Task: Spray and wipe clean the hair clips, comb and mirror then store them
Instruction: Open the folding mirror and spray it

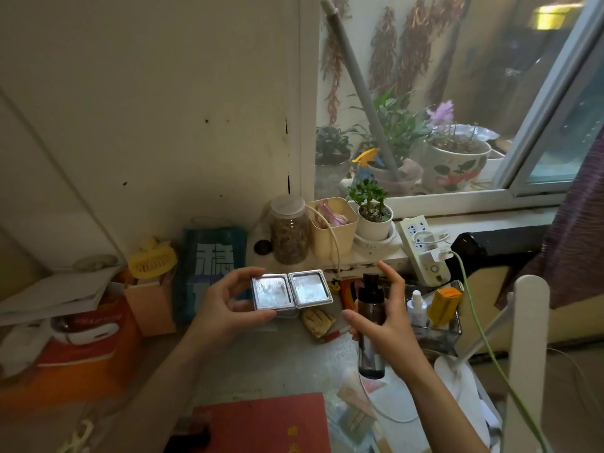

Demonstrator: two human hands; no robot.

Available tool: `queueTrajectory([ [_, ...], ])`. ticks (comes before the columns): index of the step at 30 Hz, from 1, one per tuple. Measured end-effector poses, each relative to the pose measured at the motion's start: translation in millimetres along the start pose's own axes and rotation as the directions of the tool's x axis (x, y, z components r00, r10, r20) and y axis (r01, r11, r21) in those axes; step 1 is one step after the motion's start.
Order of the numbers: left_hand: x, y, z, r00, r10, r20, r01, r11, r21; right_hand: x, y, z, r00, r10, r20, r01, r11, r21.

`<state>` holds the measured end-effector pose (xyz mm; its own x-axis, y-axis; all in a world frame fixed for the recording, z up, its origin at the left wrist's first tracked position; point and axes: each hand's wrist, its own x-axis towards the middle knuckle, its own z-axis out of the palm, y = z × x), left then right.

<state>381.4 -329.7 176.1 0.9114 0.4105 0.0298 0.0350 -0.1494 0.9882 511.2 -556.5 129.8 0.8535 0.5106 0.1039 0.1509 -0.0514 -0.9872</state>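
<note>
My left hand [225, 304] pinches the opened mirror [291, 290] at its nine o'clock edge, while my right hand [387, 325] grips the spray bottle [370, 325] upright.

The left hand [225, 300] holds an opened folding mirror [292, 290] by its left half above the cluttered worktop [284, 358], both silver-framed panes facing up and looking misted. Just to its right, the right hand [389, 317] grips a dark spray bottle [371, 325] upright, with the forefinger raised near its black cap. Behind them, a jar [289, 232], a cream tub [331, 228] and a small potted plant [372, 210] stand along the windowsill, with a white power strip [425, 248] to their right.
</note>
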Motion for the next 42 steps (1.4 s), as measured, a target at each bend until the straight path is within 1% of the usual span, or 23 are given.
queueTrajectory([
  [2,-3.9,-4.0,0.1,1.0,-0.016,0.0,0.016,1.0,-0.009,-0.7,4.8,-2.0,0.997,0.061,0.049,-0.063,0.997,0.046],
  [6,-11.1,-13.7,0.2,0.998,-0.053,-0.03,0.052,0.998,-0.025,0.0,14.7,-3.1,0.977,0.156,0.142,-0.185,0.959,0.216],
  [7,-12.8,-16.1,0.1,0.997,-0.061,-0.038,0.06,0.998,-0.023,0.7,17.9,-3.6,0.971,0.178,0.159,-0.211,0.952,0.222],
  [10,-16.8,-24.7,-1.9,0.994,-0.093,-0.052,0.094,0.996,0.001,0.8,26.4,-4.6,0.957,0.211,0.196,-0.245,0.955,0.167],
  [15,-20.9,-39.1,-3.9,0.986,-0.136,-0.091,0.142,0.989,0.053,2.0,46.4,-4.0,0.956,0.221,0.194,-0.247,0.962,0.12],
  [18,-25.6,-51.1,-5.3,0.982,-0.162,-0.097,0.168,0.984,0.06,4.5,67.2,-0.6,0.948,0.264,0.177,-0.291,0.944,0.152],
  [22,-31.6,-65.2,-4.4,0.976,-0.189,-0.111,0.193,0.981,0.025,4.1,99.4,6.4,0.925,0.354,0.142,-0.373,0.915,0.151],
  [26,-34.7,-79.4,-0.2,0.966,-0.225,-0.13,0.226,0.974,-0.011,-0.6,128.7,11.8,0.896,0.427,0.124,-0.439,0.893,0.101],
  [29,-36.6,-90.1,1.9,0.959,-0.247,-0.139,0.244,0.969,-0.034,-4.3,145.3,13.2,0.871,0.476,0.12,-0.482,0.876,0.022],
  [34,-37.5,-98.1,7.6,0.953,-0.264,-0.147,0.257,0.964,-0.065,-14.6,164.5,18.3,0.875,0.477,0.086,-0.474,0.879,-0.055],
  [40,-37.7,-105.4,8.3,0.944,-0.308,-0.12,0.297,0.949,-0.102,-23.4,175.2,20.9,0.867,0.494,0.066,-0.489,0.869,-0.081],
  [42,-36.9,-107.1,9.2,0.939,-0.32,-0.123,0.31,0.946,-0.098,-24.8,177.3,21.3,0.863,0.498,0.08,-0.492,0.866,-0.088],
])
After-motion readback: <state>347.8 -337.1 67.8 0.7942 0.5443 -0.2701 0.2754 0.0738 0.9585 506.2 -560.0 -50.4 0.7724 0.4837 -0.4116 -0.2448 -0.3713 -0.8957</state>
